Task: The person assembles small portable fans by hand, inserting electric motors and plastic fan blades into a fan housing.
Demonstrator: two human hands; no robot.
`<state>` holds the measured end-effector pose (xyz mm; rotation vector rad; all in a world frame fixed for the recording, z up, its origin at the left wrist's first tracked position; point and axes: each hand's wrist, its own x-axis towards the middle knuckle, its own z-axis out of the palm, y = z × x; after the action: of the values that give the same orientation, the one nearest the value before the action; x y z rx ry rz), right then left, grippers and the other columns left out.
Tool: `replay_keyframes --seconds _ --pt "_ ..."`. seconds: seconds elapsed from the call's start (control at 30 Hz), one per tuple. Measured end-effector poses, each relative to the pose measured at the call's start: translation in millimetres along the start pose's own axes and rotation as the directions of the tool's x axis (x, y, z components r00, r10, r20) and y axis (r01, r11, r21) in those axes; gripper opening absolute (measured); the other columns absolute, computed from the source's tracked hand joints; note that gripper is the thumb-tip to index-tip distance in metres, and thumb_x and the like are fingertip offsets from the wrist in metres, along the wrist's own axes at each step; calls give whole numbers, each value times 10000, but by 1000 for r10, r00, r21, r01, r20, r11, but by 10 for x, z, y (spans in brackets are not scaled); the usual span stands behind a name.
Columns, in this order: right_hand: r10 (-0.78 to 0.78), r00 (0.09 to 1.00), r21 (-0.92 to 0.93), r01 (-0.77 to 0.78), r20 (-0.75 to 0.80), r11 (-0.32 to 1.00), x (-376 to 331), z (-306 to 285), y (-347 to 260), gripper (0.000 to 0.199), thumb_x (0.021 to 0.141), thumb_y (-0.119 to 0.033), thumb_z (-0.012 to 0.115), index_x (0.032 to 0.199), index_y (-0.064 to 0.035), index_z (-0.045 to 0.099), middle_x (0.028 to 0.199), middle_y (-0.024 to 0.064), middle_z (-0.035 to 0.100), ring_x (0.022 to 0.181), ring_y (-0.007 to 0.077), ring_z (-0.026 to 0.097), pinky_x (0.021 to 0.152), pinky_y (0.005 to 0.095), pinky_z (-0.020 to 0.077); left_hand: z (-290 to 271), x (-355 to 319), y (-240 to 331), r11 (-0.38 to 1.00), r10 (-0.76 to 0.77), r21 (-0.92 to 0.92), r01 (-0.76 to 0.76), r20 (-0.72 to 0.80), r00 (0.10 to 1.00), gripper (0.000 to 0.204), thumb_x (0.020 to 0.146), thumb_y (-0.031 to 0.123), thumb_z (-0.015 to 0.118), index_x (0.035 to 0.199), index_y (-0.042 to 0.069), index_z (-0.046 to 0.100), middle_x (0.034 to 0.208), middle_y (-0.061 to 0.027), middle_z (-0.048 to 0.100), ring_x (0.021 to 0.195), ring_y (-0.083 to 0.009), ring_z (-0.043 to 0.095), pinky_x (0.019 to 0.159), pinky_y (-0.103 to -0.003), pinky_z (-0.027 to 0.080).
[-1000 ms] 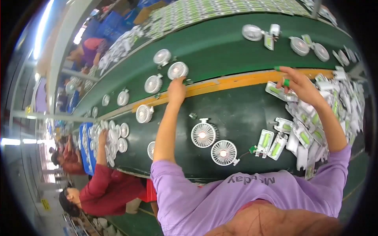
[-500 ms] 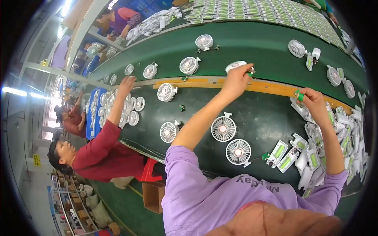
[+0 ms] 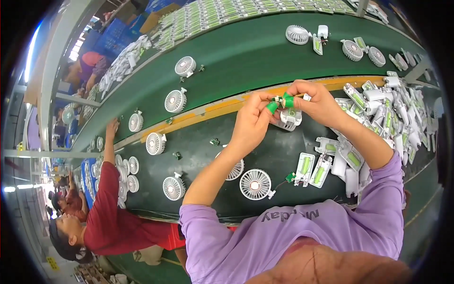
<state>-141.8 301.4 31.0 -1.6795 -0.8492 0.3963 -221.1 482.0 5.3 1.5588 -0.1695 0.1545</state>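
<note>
Both my hands meet above the yellow-edged strip between bench and belt. Fingertips of my left hand [image 3: 250, 119] pinch a small circuit board [image 3: 277, 100]. Facing it, my right hand [image 3: 318, 103] has thumb and finger closed at the same spot; what exactly they grip is too small to tell. Green covers [image 3: 287, 101] wrap some fingertips. Just under the hands is a white fan head [image 3: 287, 121], partly hidden by them. Nearer me lie a white fan [image 3: 255, 184], wired to a green board [image 3: 290, 177], and open handle shells [image 3: 321, 170] with green cells inside.
A heap of white handle parts [image 3: 373, 106] covers the bench's right side. Several fans ride the green belt [image 3: 236, 57] beyond. Loose boards [image 3: 215, 141] lie left of my forearm. At left, a co-worker in red [image 3: 111, 213] reaches toward the belt.
My hands have come together from apart: the right moved left, and the left brought the white fan from the belt's edge toward me. The whole view has shifted; the co-worker's arm reaches out over the belt.
</note>
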Motion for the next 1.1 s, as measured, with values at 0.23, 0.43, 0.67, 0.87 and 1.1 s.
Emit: replay_keyframes --seconds 0.23,0.43,0.67,0.87,1.1 --pt "-78 997 -116 77 -10 990 -100 -54 -5 101 811 -93 586 840 2 566 775 48 538 732 144 503 651 284 413 36 -65 36 1000 -14 13 14 27 1000 149 878 7 479 1018 -20 521 802 -56 613 700 -85 578 647 -229 486" --pt "-370 929 -349 341 -20 873 -122 -86 27 100 753 -56 619 807 -12 547 756 65 534 716 224 496 627 310 400 74 -75 111 997 -14 -70 15 24 1000 125 856 1 522 963 -25 582 817 -53 619 731 -87 586 670 -227 488" --pt "-384 923 -308 364 -5 879 -155 -115 5 116 752 -74 628 785 -12 536 725 69 533 699 227 499 601 321 396 132 -75 130 987 -10 -161 15 36 999 124 847 -13 525 946 -26 597 820 -55 627 735 -91 590 681 -231 490" --pt "-207 978 -268 205 22 941 -144 -129 -44 140 772 -107 625 775 -2 533 717 79 529 664 227 505 599 317 402 114 -60 168 987 66 143 -72 48 997 101 822 -25 546 897 -26 614 753 -41 633 690 -77 588 624 -223 484" --pt "46 996 -223 -28 76 974 163 -265 62 161 776 -144 631 753 -4 553 622 1 539 563 113 503 512 271 395 -24 233 22 954 -81 291 66 38 996 160 803 86 600 925 -17 617 744 -33 621 659 -51 533 579 -218 441"
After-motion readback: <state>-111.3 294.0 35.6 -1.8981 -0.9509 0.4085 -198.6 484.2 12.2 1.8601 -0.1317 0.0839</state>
